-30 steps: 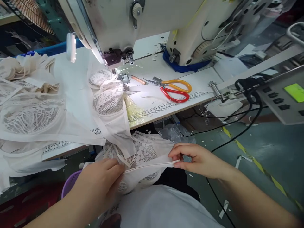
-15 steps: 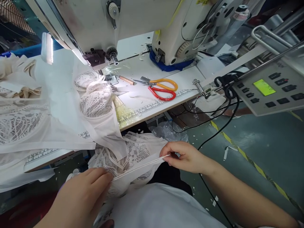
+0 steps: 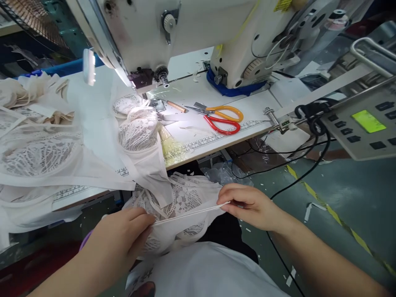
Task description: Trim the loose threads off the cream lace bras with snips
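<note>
A pale sewing machine (image 3: pixel 198 29) with a smooth, stained casing spans the top of the frame. Under it, the white tabletop (image 3: pixel 253 111) runs along a slant, ruler marks printed near its front edge, the figures too small to read. Pale bras (image 3: pixel 40 156), lace and smooth cloth, heap at the left. At bottom centre, below the tabletop's edge, is the bra (image 3: pixel 192 218) in hand: openwork lace cups and a smooth band, its long axis running left to right and rising slightly rightward. At the right edge, a grey panel (image 3: pixel 365 128) has a lit green display, its characters illegible. The left hand (image 3: pixel 123 231) has its grip closed over the band's left end, thumb hidden; the right hand's (image 3: pixel 250 206) grip is narrow, pinching the other end. Upper centre lie metal scissors (image 3: pixel 223 113) with orange and red handles, beside a wooden handle (image 3: pixel 176 106).
</note>
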`<state>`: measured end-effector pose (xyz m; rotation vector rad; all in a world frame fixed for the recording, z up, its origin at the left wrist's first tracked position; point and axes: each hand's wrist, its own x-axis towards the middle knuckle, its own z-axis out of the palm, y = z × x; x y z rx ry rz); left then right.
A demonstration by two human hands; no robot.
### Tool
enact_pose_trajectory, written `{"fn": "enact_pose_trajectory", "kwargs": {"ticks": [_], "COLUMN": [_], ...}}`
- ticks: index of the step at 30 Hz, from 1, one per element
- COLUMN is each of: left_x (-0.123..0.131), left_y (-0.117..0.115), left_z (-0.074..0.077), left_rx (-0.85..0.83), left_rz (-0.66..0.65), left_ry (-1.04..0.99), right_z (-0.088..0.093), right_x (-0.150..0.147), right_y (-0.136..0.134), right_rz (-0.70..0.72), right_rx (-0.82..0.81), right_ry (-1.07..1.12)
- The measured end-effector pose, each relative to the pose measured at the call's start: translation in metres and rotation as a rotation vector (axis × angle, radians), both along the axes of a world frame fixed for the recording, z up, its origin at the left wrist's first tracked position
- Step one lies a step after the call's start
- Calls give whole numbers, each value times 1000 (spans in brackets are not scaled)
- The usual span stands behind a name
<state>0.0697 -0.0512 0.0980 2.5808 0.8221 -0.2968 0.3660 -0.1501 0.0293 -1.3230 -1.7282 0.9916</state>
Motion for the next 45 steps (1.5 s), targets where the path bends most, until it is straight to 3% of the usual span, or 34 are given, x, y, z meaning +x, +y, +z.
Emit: {"fn": "enact_pose_trajectory", "kwargs": {"ticks": [6,10,14,19,23,27,33,36,41,45], "left_x": [19,30,32,9,-24,-44,-39,-39,-47,-40], "left_y": [5,2,-4,-1,7,9,3,6,11,2], "left_z": [11,13,15,24,29,26,24,23,8,-5], "left_rx": [4,17,55,92,92,-30,-123,-296,-666,-672], "left_rz": [-24,-44,-68,-78,5,178,362,423,470,565], "left_ry": [28,36,36,126,44,-145,-324,-403,-609,-848], "right_z": [3,11,20,24,26,25,19,17,18,17], "right_x": [1,-37,-81,-90,-83,-86,-96,-96,-91,-87], "right_y": [10,26,39,41,40,41,42,42,40,39], "right_rz": [-107,2,104,216,257,280,253,280,332,370], "right_rx": [153,315,334,241,198,167,147,144,91,78], "right_ry": [-270,-257,-184,-174,-171,-161,-173,-131,-49,-50]}}
